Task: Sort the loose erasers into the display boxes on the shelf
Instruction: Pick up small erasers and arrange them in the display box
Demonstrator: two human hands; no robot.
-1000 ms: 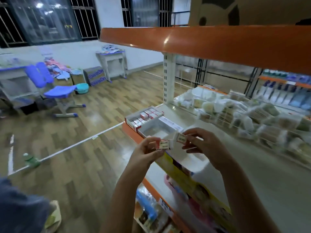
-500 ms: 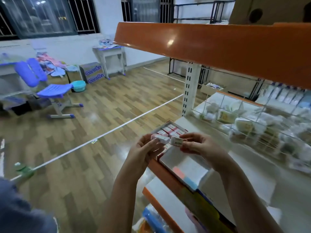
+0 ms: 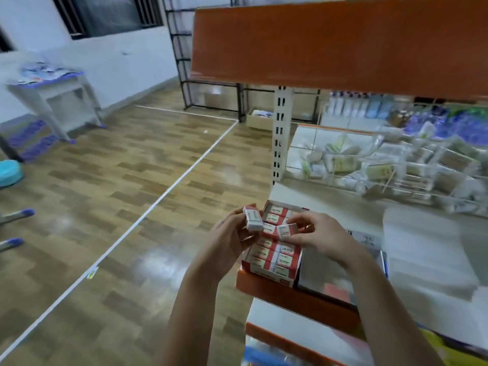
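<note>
Red-and-white sleeved erasers sit in both of the person's grips above the front corner of the shelf [image 3: 343,207]. The left hand [image 3: 232,239] has its fingers curled round one eraser [image 3: 253,218], pinching it between thumb and fingertips so that it stands roughly upright, its white end upward, just off the left edge of the display box [image 3: 274,249]. The right hand [image 3: 317,236] pinches a second eraser [image 3: 285,231] by one end, fingers curled close, and holds it lying level directly over the box, just above the packed rows; whether it touches them cannot be told.

That box is red-sided and open-topped, standing at the shelf's front left corner against the orange shelf lip [image 3: 290,299]. It is filled with erasers of the same kind laid side by side in two columns, labels up. Just to its right lies a second, flatter open box [image 3: 324,276], grey inside, whose contents are too blurred to make out. Further back on the shelf a white wire basket [image 3: 383,165] holds a heap of small clear-wrapped packets.
</note>
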